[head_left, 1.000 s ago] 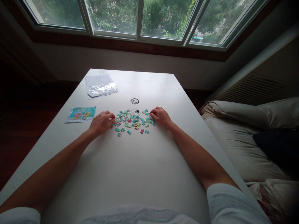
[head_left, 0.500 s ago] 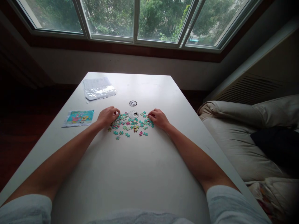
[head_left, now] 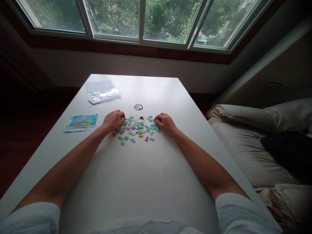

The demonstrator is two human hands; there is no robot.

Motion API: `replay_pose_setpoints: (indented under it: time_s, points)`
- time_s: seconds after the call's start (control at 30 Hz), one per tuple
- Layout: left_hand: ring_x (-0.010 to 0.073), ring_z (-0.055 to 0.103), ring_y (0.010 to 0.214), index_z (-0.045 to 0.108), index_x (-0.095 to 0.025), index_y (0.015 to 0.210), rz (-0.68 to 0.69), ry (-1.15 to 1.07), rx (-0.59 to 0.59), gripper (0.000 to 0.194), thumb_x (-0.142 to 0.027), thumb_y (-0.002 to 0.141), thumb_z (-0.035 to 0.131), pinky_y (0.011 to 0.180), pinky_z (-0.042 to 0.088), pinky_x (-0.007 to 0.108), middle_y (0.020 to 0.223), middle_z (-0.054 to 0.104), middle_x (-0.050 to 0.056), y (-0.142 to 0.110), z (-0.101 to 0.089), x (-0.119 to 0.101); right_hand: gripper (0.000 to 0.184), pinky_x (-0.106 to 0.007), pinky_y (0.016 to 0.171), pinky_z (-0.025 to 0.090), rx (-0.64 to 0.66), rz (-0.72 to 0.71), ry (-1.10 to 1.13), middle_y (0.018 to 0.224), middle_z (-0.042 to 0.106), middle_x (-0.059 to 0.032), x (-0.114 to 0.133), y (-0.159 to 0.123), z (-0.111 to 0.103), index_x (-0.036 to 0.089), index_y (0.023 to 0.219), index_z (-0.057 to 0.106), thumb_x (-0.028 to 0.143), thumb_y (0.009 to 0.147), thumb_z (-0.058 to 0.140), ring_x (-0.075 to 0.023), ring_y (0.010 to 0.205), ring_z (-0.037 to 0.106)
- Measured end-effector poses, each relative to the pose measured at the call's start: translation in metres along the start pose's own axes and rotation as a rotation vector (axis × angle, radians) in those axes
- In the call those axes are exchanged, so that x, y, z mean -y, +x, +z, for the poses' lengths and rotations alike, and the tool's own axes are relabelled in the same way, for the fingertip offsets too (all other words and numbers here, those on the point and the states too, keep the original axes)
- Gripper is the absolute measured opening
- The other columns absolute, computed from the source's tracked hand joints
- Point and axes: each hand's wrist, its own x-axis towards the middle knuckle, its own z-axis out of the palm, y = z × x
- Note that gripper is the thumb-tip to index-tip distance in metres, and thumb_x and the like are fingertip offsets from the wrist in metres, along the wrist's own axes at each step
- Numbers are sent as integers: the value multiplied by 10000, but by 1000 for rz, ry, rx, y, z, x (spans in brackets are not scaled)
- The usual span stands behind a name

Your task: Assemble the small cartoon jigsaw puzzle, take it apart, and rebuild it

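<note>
Loose jigsaw puzzle pieces (head_left: pixel 133 128), mostly turquoise with some pink and yellow ones, lie scattered in a heap on the white table (head_left: pixel 136 175). At the heap's left edge rests my left hand (head_left: pixel 113 120), its fingers curled in and the thumb close to the forefinger. My right hand (head_left: pixel 166 123) is at the right edge with bent fingers against the outer pieces. Whatever is between the fingertips of either hand is too small to make out. Among the upper pieces a round silver disc (head_left: pixel 138 119) shows.
A second round opening (head_left: pixel 138 107) with a dark rim sits just beyond the heap. To the left lies a cartoon picture sheet (head_left: pixel 83 123); farther back are papers in a clear plastic sleeve (head_left: pixel 103 92). A pale sofa (head_left: pixel 248 143) stands along the right side.
My view has shifted very slightly, and my left forearm has edged a little to the right. Both hands stay at the sides of the heap, and the pieces look unmoved.
</note>
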Motion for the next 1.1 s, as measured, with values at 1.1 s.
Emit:
replay_pose_setpoints:
  time_s: [1.1]
  points:
    - [247,643,969,766,-263,1015,1,102,-96,259,-307,946,520,769,481,328,1066,695,69,-9,11,-10,142,-325,793,419,4,3,20,852,614,-50,0,-1,-1,222,902,738,292,921,616,-202,862,535]
